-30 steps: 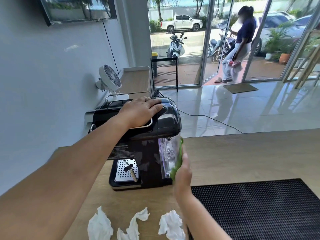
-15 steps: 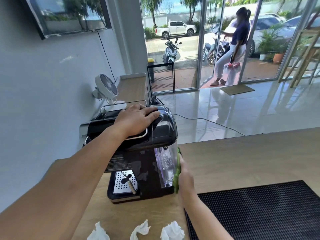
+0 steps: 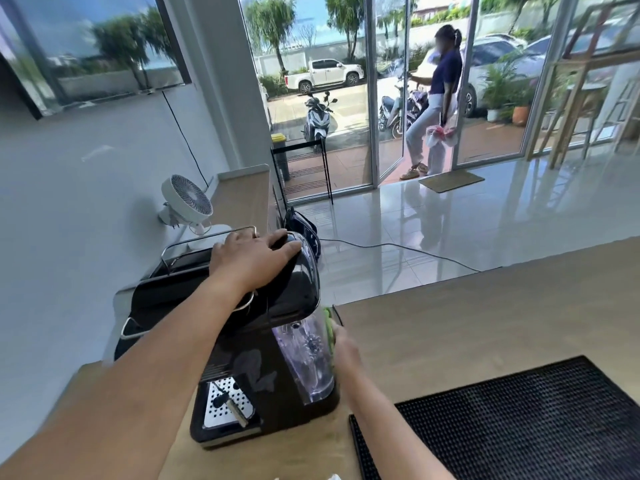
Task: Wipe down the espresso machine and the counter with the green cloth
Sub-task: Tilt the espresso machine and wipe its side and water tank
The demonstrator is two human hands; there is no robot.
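A black espresso machine (image 3: 284,296) with a clear water tank (image 3: 308,362) on its right side stands on the wooden counter (image 3: 467,317). My left hand (image 3: 254,254) lies flat on the machine's glossy top, fingers spread. My right hand (image 3: 346,348) presses the green cloth (image 3: 328,329) against the tank's right side, high up near the black lid. Only a thin strip of the cloth shows between my hand and the tank.
A black rubber bar mat (image 3: 519,420) covers the counter to the right. A white fan (image 3: 187,199) stands behind the machine by the wall. A cable (image 3: 398,247) runs over the tiled floor. A person (image 3: 434,102) stands at the glass door. White tissue (image 3: 334,477) peeks in at the bottom edge.
My right hand has slid the green cloth upward along the tank's side. The view has tilted up, so the crumpled tissues have almost left the frame. My left hand stays on top.
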